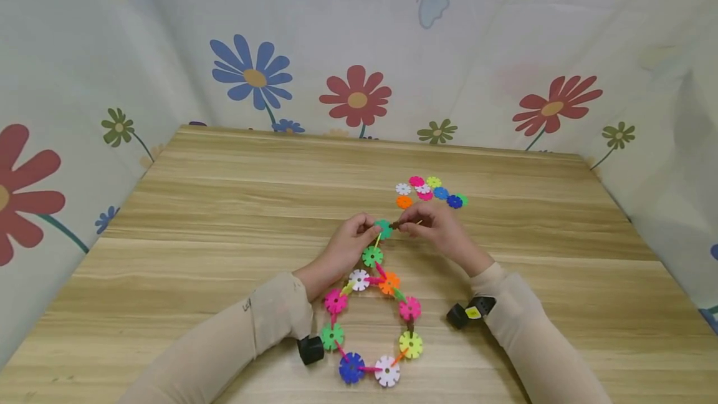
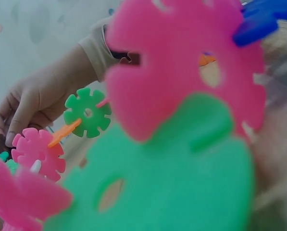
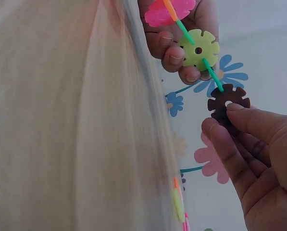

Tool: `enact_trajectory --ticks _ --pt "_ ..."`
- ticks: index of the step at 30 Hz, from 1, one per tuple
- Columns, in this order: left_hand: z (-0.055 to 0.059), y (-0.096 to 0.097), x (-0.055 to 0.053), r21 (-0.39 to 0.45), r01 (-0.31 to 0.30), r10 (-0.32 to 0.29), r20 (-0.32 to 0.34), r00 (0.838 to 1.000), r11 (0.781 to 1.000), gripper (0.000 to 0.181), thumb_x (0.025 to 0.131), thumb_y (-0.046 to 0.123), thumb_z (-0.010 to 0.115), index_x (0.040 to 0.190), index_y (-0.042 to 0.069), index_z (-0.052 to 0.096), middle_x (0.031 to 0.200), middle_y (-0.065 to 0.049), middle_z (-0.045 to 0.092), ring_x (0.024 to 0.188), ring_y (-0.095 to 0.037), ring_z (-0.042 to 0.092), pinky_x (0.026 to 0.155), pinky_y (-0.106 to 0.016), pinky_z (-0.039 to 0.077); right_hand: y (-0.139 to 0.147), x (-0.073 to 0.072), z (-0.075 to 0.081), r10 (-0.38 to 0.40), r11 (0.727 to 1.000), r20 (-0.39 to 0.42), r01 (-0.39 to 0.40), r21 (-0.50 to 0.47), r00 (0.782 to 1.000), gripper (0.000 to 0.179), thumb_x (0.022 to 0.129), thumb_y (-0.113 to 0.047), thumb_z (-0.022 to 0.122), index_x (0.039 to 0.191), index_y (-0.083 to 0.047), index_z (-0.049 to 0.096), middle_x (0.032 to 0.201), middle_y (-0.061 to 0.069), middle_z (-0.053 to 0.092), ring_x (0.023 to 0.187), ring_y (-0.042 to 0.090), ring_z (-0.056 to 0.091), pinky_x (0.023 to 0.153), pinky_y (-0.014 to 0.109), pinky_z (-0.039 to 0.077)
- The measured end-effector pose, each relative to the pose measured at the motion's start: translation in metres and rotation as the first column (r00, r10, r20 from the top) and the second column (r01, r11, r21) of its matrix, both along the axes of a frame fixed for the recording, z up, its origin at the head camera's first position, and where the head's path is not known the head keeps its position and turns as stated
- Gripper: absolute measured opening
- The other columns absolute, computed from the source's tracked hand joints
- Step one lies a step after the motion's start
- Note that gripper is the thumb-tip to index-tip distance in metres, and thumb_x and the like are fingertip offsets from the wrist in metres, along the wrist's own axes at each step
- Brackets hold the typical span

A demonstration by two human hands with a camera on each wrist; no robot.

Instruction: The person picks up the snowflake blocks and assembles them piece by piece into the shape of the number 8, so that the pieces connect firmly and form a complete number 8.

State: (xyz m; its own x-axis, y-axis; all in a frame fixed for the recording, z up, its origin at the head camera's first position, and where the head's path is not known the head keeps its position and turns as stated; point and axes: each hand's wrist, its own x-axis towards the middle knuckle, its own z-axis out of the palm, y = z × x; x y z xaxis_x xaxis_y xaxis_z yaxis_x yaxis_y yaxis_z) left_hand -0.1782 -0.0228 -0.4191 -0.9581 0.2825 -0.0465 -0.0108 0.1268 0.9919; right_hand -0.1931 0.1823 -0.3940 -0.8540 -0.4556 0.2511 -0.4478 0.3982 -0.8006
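Notched plastic discs are slotted together into a ring with a stem of linked discs leading away from it. At the stem's far end my left hand (image 1: 344, 245) pinches a green disc (image 1: 384, 229) between thumb and fingers. My right hand (image 1: 443, 232) pinches a brown disc (image 3: 230, 98) between thumb and forefinger, right beside that end. In the right wrist view, a green edge-on disc (image 3: 212, 74) stands between the brown disc and a yellow-green disc (image 3: 205, 48) by the left fingers. Close to the left wrist camera, a large pink disc (image 2: 177, 53) and a green disc (image 2: 153, 183) block much of the view.
The ring, with a blue disc (image 1: 351, 368) and a white disc (image 1: 387, 371) at its near side, lies between the forearms on the wooden table (image 1: 224, 204). Several loose discs, among them an orange disc (image 1: 404, 202), lie beyond the right hand. A flowered curtain (image 1: 314, 17) stands behind.
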Motion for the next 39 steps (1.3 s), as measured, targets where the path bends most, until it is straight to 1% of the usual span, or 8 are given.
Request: enact_trajectory --ticks 8,12,16,20,22,27,33,39 --pt "-0.001 -0.002 -0.004 0.014 0.017 -0.018 0.031 0.999 1.000 0.012 0.096 0.009 0.056 0.094 -0.002 0.060 0.084 -0.006 0.066 0.073 -0.008 0.055 0.069 -0.020 0.047 -0.005 0.004 -0.007 -0.018 1.000 -0.068 0.017 -0.018 0.997 0.008 0.085 0.002 0.067 0.092 0.002 0.070 0.089 0.018 0.071 0.077 0.030 0.069 0.069 0.023 0.058" --pt "0.000 -0.002 -0.004 0.013 0.009 -0.009 0.034 0.999 1.000 0.013 0.096 0.010 0.056 0.093 -0.002 0.061 0.084 -0.008 0.067 0.072 -0.008 0.057 0.068 -0.020 0.047 -0.006 0.004 -0.008 -0.038 0.999 -0.029 0.038 -0.001 0.999 0.009 0.087 0.000 0.066 0.095 0.002 0.070 0.092 0.017 0.072 0.078 0.028 0.069 0.069 0.023 0.057" --pt "0.000 -0.002 -0.004 0.057 0.038 -0.041 0.063 0.997 0.998 0.016 0.099 0.014 0.052 0.098 -0.001 0.058 0.088 -0.014 0.069 0.070 -0.011 0.063 0.067 -0.021 0.051 -0.007 0.003 -0.007 -0.041 0.999 0.025 0.041 -0.019 0.999 0.011 0.089 -0.001 0.064 0.098 0.002 0.069 0.095 0.018 0.072 0.080 0.029 0.069 0.069 0.026 0.058" --pt "0.001 -0.003 -0.004 0.103 0.076 -0.085 0.093 0.992 0.992 0.024 0.102 0.023 0.047 0.109 0.001 0.055 0.089 -0.015 0.069 0.068 -0.013 0.066 0.067 -0.022 0.053 -0.010 0.003 -0.008 -0.030 0.998 0.050 0.033 -0.052 0.998 0.011 0.090 -0.001 0.063 0.100 0.003 0.066 0.097 0.020 0.071 0.083 0.031 0.070 0.069 0.030 0.059" --pt "0.000 -0.003 -0.004 0.118 0.101 -0.112 0.092 0.989 0.988 0.029 0.102 0.026 0.047 0.113 0.000 0.055 0.090 -0.015 0.068 0.067 -0.011 0.065 0.069 -0.023 0.053 -0.011 0.003 -0.008 -0.042 0.998 0.033 0.043 -0.034 0.999 0.010 0.089 -0.002 0.064 0.099 0.001 0.065 0.098 0.018 0.071 0.085 0.027 0.069 0.069 0.029 0.058" --pt "-0.005 -0.003 -0.007 0.090 0.149 -0.155 0.064 0.986 0.985 0.037 0.099 0.031 0.054 0.118 0.000 0.060 0.098 -0.021 0.067 0.065 -0.010 0.062 0.068 -0.021 0.052 -0.015 0.005 -0.009 -0.102 0.992 -0.035 0.105 0.067 0.994 0.007 0.089 -0.010 0.068 0.095 -0.008 0.069 0.100 0.008 0.071 0.089 0.017 0.063 0.068 0.022 0.049" --pt "-0.008 -0.004 -0.009 0.039 0.128 -0.130 0.065 0.989 0.991 0.037 0.095 0.031 0.060 0.118 0.001 0.061 0.096 -0.018 0.067 0.063 -0.011 0.059 0.062 -0.021 0.050 -0.011 0.001 -0.007 -0.133 0.985 -0.062 0.139 0.105 0.989 0.012 0.088 -0.008 0.068 0.099 -0.004 0.067 0.100 0.012 0.069 0.087 0.022 0.063 0.066 0.023 0.049" --pt "-0.007 -0.003 -0.008 0.077 0.116 -0.122 0.082 0.989 0.990 0.032 0.096 0.025 0.059 0.116 0.000 0.059 0.087 -0.009 0.063 0.060 -0.011 0.057 0.060 -0.022 0.050 0.003 -0.008 -0.003 -0.216 0.965 -0.102 0.228 0.132 0.971 0.013 0.087 -0.006 0.069 0.099 -0.002 0.067 0.100 0.015 0.069 0.085 0.025 0.065 0.066 0.022 0.049"
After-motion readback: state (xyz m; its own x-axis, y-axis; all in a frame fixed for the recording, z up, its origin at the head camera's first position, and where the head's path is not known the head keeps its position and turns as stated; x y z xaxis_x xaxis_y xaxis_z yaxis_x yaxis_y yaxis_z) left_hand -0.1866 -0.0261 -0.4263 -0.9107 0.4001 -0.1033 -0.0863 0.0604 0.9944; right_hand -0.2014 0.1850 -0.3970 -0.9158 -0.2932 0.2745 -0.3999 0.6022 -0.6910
